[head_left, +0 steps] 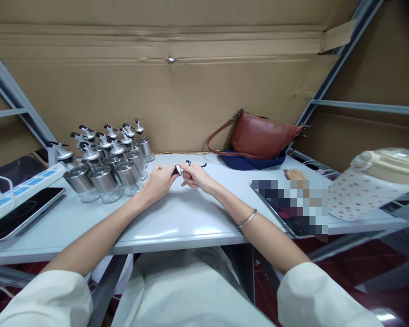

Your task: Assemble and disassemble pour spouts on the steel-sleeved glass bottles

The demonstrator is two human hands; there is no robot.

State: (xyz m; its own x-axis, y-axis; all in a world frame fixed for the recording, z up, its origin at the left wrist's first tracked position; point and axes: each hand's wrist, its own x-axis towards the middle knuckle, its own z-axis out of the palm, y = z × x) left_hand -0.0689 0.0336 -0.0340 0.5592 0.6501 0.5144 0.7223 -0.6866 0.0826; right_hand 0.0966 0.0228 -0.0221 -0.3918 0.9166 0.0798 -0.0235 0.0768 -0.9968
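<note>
Above the middle of the table, my left hand (157, 182) and my right hand (198, 176) meet with fingers closed. My left fingers pinch a small black-and-silver part (178, 170), which the right fingertips touch. A second small part, a silver-and-black pourer piece (188, 162), pokes out above my right fingers. A thin black lever tip (203, 165) shows just beyond that hand. Most of both pieces is covered by my fingers, so whether they are joined I cannot tell. Left of my hands stand several glass-and-steel oil bottles (104, 184) with silver pourer tops and black levers.
A brown leather bag (259, 134) rests on a dark blue item (252, 162) at the back right. Farther right stands a dotted white container (354, 195) with a cream lid. A power strip (27, 190) and a black-screened tablet (23, 215) lie at the left.
</note>
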